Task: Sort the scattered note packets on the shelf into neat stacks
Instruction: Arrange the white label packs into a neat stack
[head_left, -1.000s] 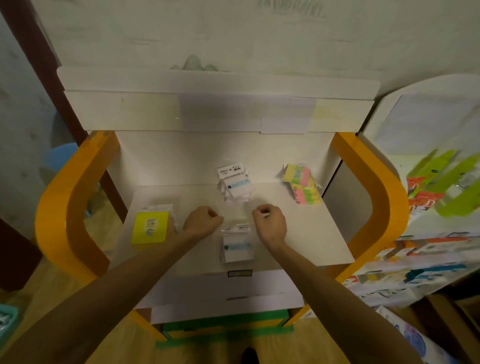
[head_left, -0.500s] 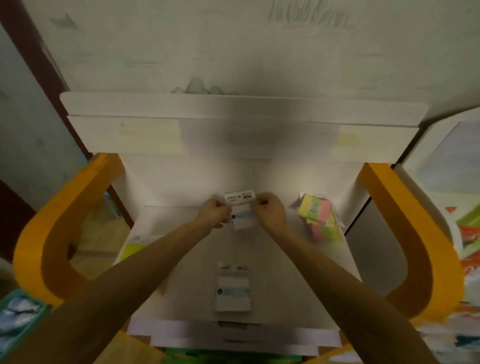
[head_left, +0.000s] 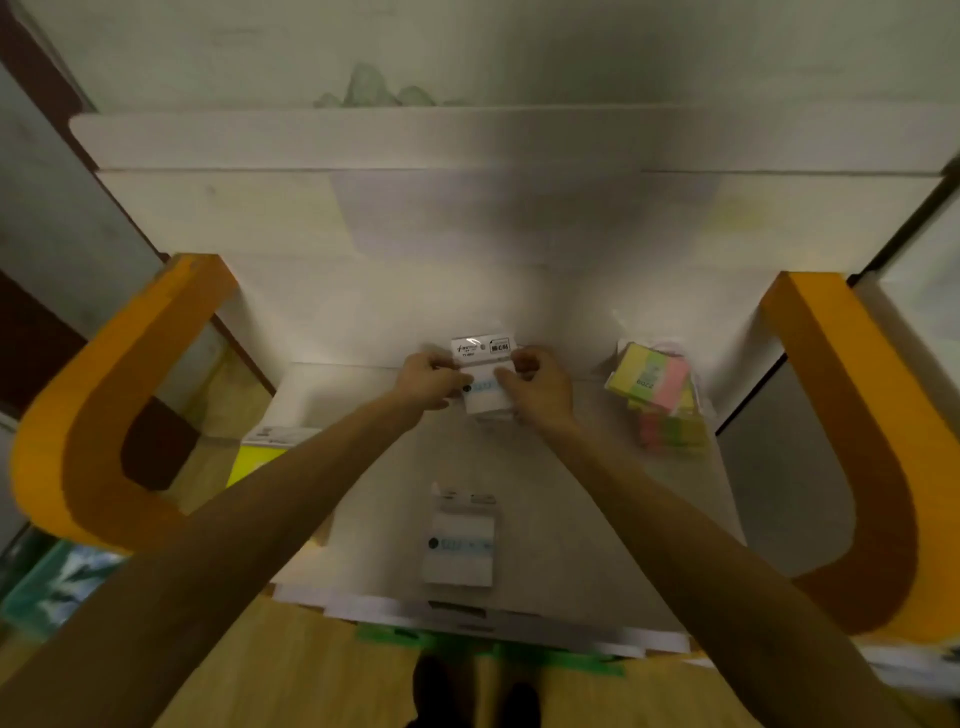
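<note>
Both hands pinch a white note packet at the back of the shelf.

The left hand (head_left: 428, 382) and right hand (head_left: 537, 384) each pinch one side of the white note packet (head_left: 483, 376), near the rear wall of the shelf (head_left: 597, 519). It looks light, with a slippery plastic wrap and a stiff header card; holding the side edges seems safest. A second white packet (head_left: 460, 543) lies near the front edge.

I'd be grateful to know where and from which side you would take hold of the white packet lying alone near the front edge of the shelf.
Probably by its two long side edges, from above. The white packet lies flat on the shelf, header card away from the person, with bare space on either side.
</note>
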